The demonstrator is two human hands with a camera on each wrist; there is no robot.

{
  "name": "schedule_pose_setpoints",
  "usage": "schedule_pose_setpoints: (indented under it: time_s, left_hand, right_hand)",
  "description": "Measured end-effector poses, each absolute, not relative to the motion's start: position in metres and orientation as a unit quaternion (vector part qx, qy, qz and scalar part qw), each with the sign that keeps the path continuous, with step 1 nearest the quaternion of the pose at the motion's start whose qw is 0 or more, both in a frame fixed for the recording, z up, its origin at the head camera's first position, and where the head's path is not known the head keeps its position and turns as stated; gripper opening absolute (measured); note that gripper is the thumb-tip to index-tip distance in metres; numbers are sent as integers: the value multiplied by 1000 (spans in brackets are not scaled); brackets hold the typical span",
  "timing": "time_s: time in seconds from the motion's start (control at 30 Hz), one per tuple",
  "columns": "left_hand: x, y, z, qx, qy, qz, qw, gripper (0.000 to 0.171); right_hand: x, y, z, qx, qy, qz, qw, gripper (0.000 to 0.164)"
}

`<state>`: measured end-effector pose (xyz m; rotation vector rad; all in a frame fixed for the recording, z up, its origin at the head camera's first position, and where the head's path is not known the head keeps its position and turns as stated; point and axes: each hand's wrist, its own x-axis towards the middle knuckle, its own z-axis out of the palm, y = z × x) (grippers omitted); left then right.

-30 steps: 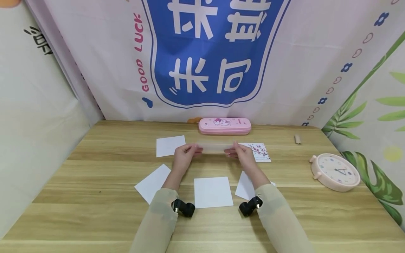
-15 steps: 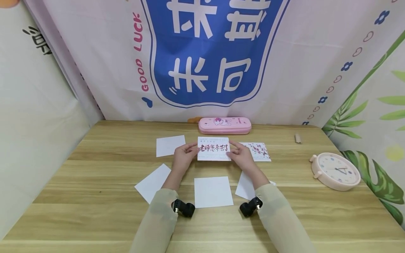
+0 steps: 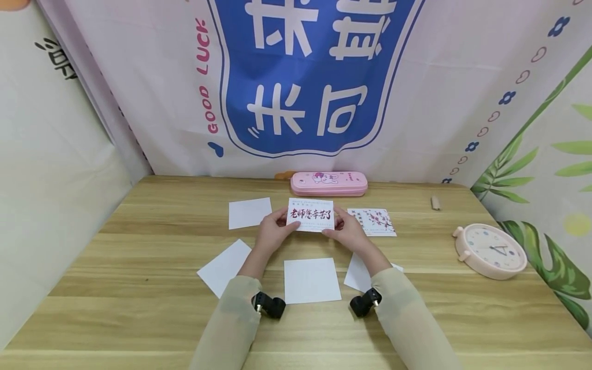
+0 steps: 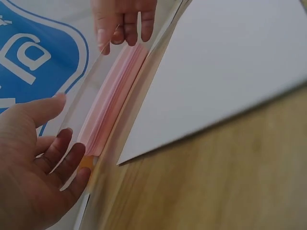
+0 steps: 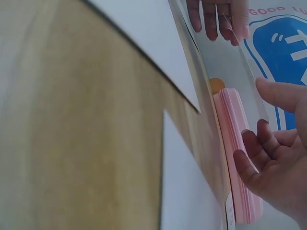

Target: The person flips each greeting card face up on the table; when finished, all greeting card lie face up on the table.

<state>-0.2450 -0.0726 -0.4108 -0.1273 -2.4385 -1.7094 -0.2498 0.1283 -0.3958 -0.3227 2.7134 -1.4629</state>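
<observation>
Above the table (image 3: pixel 139 257) near its far edge, our left hand (image 3: pixel 273 231) and right hand (image 3: pixel 349 228) pinch the red-lettered card (image 3: pixel 311 215), nearly edge-on a second ago, its face now apparently readable.

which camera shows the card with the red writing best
The head view: it shows the face of the card with red writing, held between the left hand and right hand. Both wrist views show it nearly edge-on, as a thin strip between the hands, with its writing out of sight.
</observation>
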Motion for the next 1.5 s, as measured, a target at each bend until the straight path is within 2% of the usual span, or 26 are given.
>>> schedule_pose_setpoints:
  time_s: [0.17,0.37,0.47,0.67,0.9,1.5]
  left_hand:
    - [-244,-70,-409,-69,-847,-524,59,49]
    - [-245,-70,-409,-66,-863,-498,50,56]
    - [-246,-70,-409,-73,-862,-499,60,56]
    - [-248,-71,-409,-45,-904,-415,90,66]
    - [-252,-67,-416,-31,-929,-353,105,64]
    - [-256,-55,-429,-12,-958,-279,71,70]
  right_hand:
    - [-251,127,-395,-123,883,-453,25,77]
    - [-253,126,-394,-129,877,-463,22,66]
    - [-255,127,-394,-128,876,-465,25,66]
    - [-258,130,-395,-119,894,-431,16,73]
    - [-260,134,-399,-93,908,-407,23,74]
    - [-265,141,-415,-97,941,-325,17,74]
